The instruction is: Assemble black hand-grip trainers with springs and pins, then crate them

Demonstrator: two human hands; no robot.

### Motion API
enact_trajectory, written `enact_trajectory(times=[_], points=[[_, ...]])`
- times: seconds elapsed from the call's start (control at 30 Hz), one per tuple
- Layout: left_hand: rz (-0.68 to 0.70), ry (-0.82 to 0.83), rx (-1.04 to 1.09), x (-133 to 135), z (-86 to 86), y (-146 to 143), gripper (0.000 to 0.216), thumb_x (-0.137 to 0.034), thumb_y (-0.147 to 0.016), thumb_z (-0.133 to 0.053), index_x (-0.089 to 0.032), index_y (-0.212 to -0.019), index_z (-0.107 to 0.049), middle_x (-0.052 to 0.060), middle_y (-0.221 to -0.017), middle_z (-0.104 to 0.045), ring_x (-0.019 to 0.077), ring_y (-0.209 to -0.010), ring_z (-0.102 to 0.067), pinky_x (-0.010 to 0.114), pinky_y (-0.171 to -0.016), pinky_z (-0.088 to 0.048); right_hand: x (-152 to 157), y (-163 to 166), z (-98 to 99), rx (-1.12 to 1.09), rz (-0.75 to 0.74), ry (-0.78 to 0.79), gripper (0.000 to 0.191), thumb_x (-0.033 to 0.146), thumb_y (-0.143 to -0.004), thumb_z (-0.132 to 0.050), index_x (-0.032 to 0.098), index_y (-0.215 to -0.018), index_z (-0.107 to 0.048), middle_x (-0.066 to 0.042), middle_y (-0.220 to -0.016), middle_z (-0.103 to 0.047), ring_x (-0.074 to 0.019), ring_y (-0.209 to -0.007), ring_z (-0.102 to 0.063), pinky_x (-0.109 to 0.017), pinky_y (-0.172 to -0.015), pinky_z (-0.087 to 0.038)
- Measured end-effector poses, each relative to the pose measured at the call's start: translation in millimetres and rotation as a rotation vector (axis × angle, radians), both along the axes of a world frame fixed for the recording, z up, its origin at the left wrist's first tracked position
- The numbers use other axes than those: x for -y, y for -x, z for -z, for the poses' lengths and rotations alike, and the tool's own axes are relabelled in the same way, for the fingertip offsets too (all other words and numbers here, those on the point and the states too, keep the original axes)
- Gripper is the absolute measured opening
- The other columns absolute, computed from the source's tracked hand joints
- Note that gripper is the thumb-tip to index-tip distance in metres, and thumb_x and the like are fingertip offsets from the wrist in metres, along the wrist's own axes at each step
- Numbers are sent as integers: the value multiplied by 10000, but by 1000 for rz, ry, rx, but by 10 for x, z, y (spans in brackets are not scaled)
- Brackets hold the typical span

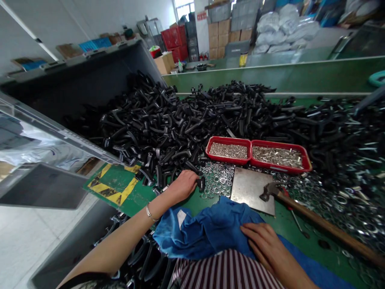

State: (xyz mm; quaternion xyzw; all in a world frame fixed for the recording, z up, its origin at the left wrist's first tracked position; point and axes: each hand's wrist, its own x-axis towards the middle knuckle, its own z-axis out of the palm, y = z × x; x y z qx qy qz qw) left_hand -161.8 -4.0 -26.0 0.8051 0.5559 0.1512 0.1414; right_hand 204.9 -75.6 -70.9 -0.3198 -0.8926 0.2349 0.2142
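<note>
My left hand (185, 184) is closed round a small black lever-like part (201, 184), whose end sticks out past my fingers beside the scattered metal rings (217, 180). Most of that part is hidden in my grip. My right hand (266, 243) lies on a blue cloth (210, 226) at the table's front edge, fingers stretched out and holding nothing. Beyond it is a flat metal plate (251, 188), with the head of a wooden-handled hammer (315, 220) at its right edge.
A heap of black parts (180, 116) spills from a tipped grey crate (99, 74) across the green table. Two red trays (228, 150) of small metal pieces stand in front of it. A screwdriver (297, 222) lies near the hammer. Another crate (75, 249) sits below, left.
</note>
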Motion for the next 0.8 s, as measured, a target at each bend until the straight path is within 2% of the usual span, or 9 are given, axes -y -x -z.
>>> enact_trajectory(times=[0.1,0.17,0.2,0.27,0.37,0.43,0.63,0.7,0.8], points=[[-258,103,572,-155,-6,-136,224,-209,-862,-508,-175,-1083,-505,64,-955,-626,193,-878,-623,374,-843,-500,74,139,157,-61,59,-15,419,169,-947,-515,278,-1349,-559,-97,-1217,-649,-215,-1064,-626,-359,-890,-555],[-295,205,876,-265,-17,-257,248,-196,-853,-475,-174,-1100,-471,19,-854,-605,153,-746,-622,317,-740,-512,78,183,216,-86,95,14,414,151,-947,-502,279,-1335,-565,-102,-1199,-641,-222,-1053,-622,-376,-883,-556],[-268,231,919,-324,-20,-316,244,-189,-851,-470,-173,-1095,-477,10,-834,-597,143,-718,-618,299,-715,-510,72,195,231,-96,100,30,412,144,-946,-499,281,-1329,-567,-101,-1190,-637,-224,-1046,-620,-383,-881,-556],[-186,198,731,-443,-17,-419,204,-180,-843,-505,-171,-1044,-537,26,-876,-610,152,-775,-629,292,-743,-513,53,207,243,-109,95,54,409,135,-942,-502,281,-1319,-568,-101,-1179,-630,-228,-1040,-613,-391,-878,-553],[-95,121,4,-593,2,-543,179,-117,-851,-523,-186,-986,-619,74,-1064,-631,193,-961,-642,304,-856,-507,26,222,226,-115,95,79,413,115,-935,-501,278,-1310,-563,-102,-1173,-622,-229,-1033,-604,-401,-876,-547],[-64,105,-323,-652,9,-629,259,-47,-859,-468,-185,-1008,-630,100,-1100,-628,210,-984,-651,321,-870,-510,18,237,182,-129,97,98,410,96,-937,-478,274,-1297,-561,-101,-1163,-621,-224,-1018,-601,-401,-867,-543],[95,130,-487,-769,12,-830,277,0,-873,-391,-105,-963,-631,166,-938,-652,282,-891,-678,411,-822,-537,-28,68,-117,-210,101,232,403,132,-972,-453,281,-1344,-496,-84,-1229,-595,-198,-1124,-569,-375,-962,-518],[128,150,-550,-811,28,-865,279,10,-867,-400,-115,-961,-630,160,-952,-661,263,-905,-681,383,-837,-537,-77,-165,-227,-198,204,214,401,153,-984,-445,284,-1361,-483,-88,-1289,-562,-198,-1194,-542,-384,-1028,-482],[74,144,-598,-834,55,-916,308,23,-859,-385,-117,-993,-624,157,-982,-666,250,-915,-689,353,-822,-539,-248,-720,-325,-137,406,74,353,177,-988,-437,279,-1314,-528,-97,-1294,-554,-220,-1220,-531,-419,-1050,-460]])
